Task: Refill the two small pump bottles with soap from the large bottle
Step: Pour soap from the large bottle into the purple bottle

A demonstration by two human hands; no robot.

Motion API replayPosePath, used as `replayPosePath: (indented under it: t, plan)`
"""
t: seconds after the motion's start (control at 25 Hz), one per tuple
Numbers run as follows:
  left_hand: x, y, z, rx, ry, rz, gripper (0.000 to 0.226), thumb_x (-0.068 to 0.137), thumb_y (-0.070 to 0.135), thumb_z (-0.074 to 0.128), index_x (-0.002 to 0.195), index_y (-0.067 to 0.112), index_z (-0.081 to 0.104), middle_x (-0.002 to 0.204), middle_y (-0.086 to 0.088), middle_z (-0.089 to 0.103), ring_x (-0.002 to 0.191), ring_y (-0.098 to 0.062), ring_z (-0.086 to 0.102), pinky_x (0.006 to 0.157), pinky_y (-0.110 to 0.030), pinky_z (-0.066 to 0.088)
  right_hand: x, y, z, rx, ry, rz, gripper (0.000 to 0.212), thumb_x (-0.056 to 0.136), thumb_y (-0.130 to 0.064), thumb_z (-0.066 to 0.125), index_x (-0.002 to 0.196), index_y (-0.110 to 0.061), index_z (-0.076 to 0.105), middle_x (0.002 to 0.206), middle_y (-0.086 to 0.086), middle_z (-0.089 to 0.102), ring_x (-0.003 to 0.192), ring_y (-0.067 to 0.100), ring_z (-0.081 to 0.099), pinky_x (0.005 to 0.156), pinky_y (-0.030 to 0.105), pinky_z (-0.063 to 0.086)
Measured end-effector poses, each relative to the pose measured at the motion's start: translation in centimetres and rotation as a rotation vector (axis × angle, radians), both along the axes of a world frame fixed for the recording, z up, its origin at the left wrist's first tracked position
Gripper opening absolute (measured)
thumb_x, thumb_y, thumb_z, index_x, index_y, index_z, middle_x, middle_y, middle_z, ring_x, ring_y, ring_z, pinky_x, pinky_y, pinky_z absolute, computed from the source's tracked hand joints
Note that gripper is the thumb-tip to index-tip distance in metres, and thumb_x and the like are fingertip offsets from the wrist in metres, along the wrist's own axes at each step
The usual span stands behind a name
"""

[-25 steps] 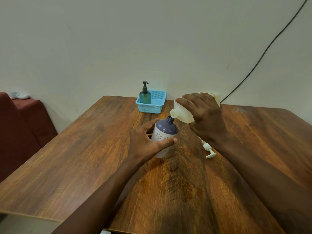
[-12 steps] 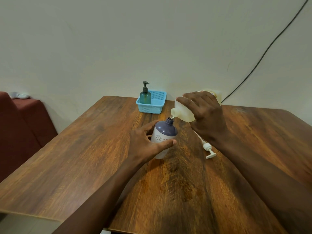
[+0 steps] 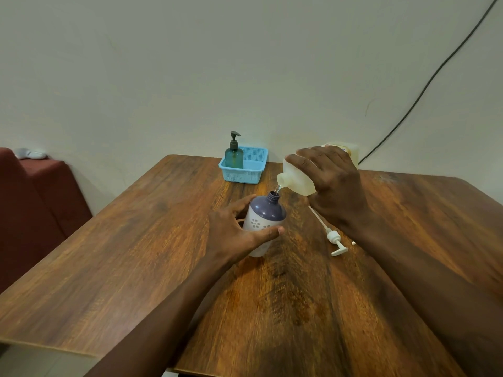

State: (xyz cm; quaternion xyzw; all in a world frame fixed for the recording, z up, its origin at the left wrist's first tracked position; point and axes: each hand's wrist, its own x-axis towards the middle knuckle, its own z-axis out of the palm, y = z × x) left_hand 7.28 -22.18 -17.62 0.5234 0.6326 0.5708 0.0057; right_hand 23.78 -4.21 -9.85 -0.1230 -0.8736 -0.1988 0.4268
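Pouring: my right hand (image 3: 334, 186) grips the large bottle (image 3: 295, 176), long axis tipped left, spout just above the small bottle (image 3: 268, 210), which my left hand (image 3: 231, 235) grips upright.

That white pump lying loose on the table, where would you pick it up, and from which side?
Pinch the white pump at its thick collar, from straight above. It lies flat on the table, so the top is open, and the collar is its widest part. The thin dip tube running away from it looks too slender to grip firmly.
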Motion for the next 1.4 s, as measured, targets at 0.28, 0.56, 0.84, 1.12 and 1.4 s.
replayPosePath:
  t: [0.28, 0.56, 0.84, 1.12, 1.4]
  plan:
    - [-0.1, 0.1, -0.2, 0.004, -0.006, -0.001, 0.077, 0.067, 0.051, 0.095, 0.134, 0.028, 0.067, 0.12, 0.016, 0.074, 0.107, 0.005, 0.069, 0.083, -0.016, 0.057, -0.2, 0.1, 0.1, 0.015, 0.001, -0.001, 0.077, 0.07, -0.015, 0.092, 0.14, -0.015, 0.06, 0.135, 0.015, 0.065, 0.123, 0.038, 0.062, 0.107, 0.056, 0.046]
    - [-0.2, 0.2, -0.3, -0.008, -0.002, 0.005, 0.078, 0.067, 0.055, 0.093, 0.135, 0.029, 0.066, 0.121, 0.016, 0.074, 0.107, 0.004, 0.069, 0.084, -0.018, 0.058, 0.0, 0.0, 0.1, 0.017, -0.005, -0.001, 0.075, 0.07, -0.015, 0.092, 0.139, -0.014, 0.061, 0.134, 0.016, 0.066, 0.123, 0.039, 0.062, 0.108, 0.057, 0.045]
    - [-0.5, 0.4, -0.8, -0.031, 0.006, 0.015, 0.088, 0.066, 0.063, 0.091, 0.14, 0.024, 0.064, 0.127, 0.012, 0.073, 0.111, 0.002, 0.068, 0.087, -0.023, 0.06, 0.0, 0.0, 0.2, 0.026, -0.008, -0.011, 0.076, 0.069, -0.014, 0.092, 0.138, -0.013, 0.062, 0.134, 0.017, 0.066, 0.122, 0.04, 0.062, 0.107, 0.057, 0.046]
    - [-0.5, 0.5, -0.8, -0.044, -0.002, 0.003, 0.091, 0.064, 0.07, 0.086, 0.14, 0.024, 0.064, 0.127, 0.011, 0.073, 0.111, 0.0, 0.068, 0.088, -0.03, 0.061, 0.3, 0.0, 0.3, 0.041, -0.016, -0.01, 0.074, 0.07, -0.012, 0.091, 0.138, -0.013, 0.062, 0.134, 0.016, 0.065, 0.123, 0.039, 0.061, 0.108, 0.056, 0.044]
    - [-0.7, 0.6, -1.1, -0.055, 0.002, 0.0, 0.09, 0.066, 0.068, 0.087, 0.14, 0.023, 0.064, 0.126, 0.011, 0.073, 0.11, -0.001, 0.069, 0.087, -0.033, 0.062, 0.3, -0.3, 0.5, 0.051, -0.017, 0.002, 0.074, 0.069, -0.009, 0.09, 0.138, -0.012, 0.062, 0.134, 0.017, 0.066, 0.123, 0.04, 0.061, 0.109, 0.057, 0.042]
